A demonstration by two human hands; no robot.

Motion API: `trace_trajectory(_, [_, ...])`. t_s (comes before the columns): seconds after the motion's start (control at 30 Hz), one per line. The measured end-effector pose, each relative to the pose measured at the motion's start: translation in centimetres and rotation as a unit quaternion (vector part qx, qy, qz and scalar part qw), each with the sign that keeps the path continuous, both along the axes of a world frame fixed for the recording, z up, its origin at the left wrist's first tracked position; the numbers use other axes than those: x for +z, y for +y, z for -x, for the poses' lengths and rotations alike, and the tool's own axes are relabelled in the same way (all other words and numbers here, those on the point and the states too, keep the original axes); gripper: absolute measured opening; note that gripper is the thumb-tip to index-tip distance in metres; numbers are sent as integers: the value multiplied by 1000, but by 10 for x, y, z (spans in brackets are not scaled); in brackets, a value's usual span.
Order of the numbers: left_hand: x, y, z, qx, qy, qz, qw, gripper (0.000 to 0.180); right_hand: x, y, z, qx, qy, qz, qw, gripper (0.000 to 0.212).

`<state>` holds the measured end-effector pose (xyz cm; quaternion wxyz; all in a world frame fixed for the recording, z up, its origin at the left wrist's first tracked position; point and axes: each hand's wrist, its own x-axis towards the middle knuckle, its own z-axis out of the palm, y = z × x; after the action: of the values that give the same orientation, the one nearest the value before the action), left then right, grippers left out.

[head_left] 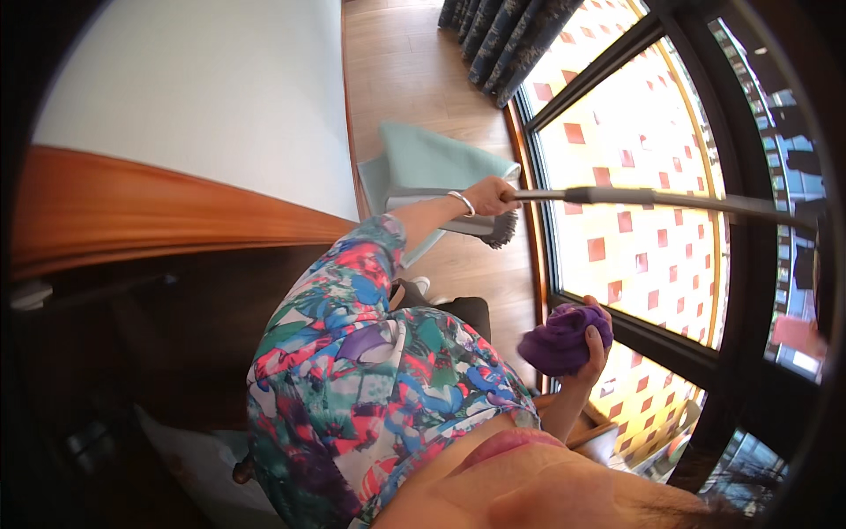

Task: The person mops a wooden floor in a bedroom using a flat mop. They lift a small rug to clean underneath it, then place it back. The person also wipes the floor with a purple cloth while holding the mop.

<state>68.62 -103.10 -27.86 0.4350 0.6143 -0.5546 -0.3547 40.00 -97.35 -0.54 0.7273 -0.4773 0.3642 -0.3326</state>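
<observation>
Left hand (495, 196) closed round pole (608, 195), grip near end apparently leaving length free to reach rightward across window (617, 132). Right hand (597, 349) gripping purple cloth (560, 342), wrapped fingers keeping it bunched. Green mat (436, 157) beyond left hand, on floor (414, 66).

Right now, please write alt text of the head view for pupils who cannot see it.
A person's left hand grips a pole, and the right hand holds a bunched purple cloth, beside a window. The wearer's top is brightly patterned; a pale green sheet lies on the wooden floor.
</observation>
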Motion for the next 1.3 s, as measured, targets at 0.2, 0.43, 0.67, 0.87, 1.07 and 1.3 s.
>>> trace_trajectory(0.2, [-22,-2,-97,284,107,-29,953,41,-18,-103,-8,126,37,95,987,60])
trace_trajectory(0.43, [43,95,-193,545,229,66,804,36,-22,-190,-105,180,48,-1,983,54])
trace_trajectory(0.67, [97,79,-229,552,304,212,747,40,-6,-230,-141,296,-195,11,935,106])
trace_trajectory(0.87, [93,128,-228,621,291,264,678,41,-67,-209,-159,284,-255,-247,891,57])
trace_trajectory(1.07, [87,128,-213,640,255,172,704,29,-104,-180,-119,214,-219,-268,914,48])
trace_trajectory(1.3, [58,77,-216,468,291,145,822,40,-82,-191,-132,208,-144,-215,943,50])
